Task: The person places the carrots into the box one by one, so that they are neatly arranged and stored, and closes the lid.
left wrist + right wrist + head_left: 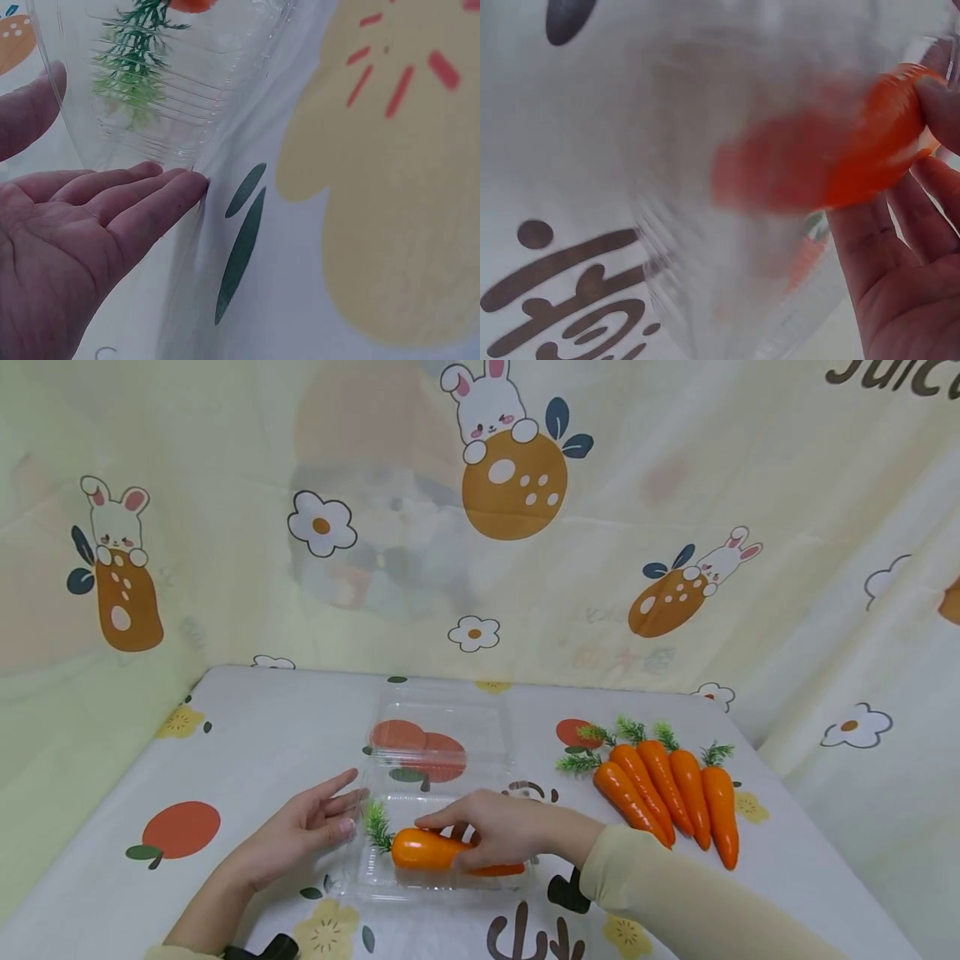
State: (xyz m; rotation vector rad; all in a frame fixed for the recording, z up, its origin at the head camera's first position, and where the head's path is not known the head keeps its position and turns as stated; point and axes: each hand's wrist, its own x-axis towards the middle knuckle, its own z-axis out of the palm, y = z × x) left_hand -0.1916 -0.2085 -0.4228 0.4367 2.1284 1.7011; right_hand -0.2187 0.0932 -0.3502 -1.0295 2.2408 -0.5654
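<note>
A toy carrot [420, 850] with a green leafy top [377, 827] lies lengthwise in the clear plastic box [375, 882], leaves to the left. My right hand [510, 827] reaches over the box and grips the carrot around its middle; in the right wrist view the orange body [881, 150] shows between thumb and fingers, its tip end blurred behind plastic. At the box's left side is my left hand [303, 827], fingers extended. The left wrist view shows its fingertips [196, 182] touching the box's edge, the thumb lying apart.
The box's clear lid [483, 718] lies folded back behind it. Several more toy carrots [652, 785] lie fanned out to the right, leaves away from me. A printed white cloth [247, 735] covers the table, and a patterned curtain [405, 585] hangs behind.
</note>
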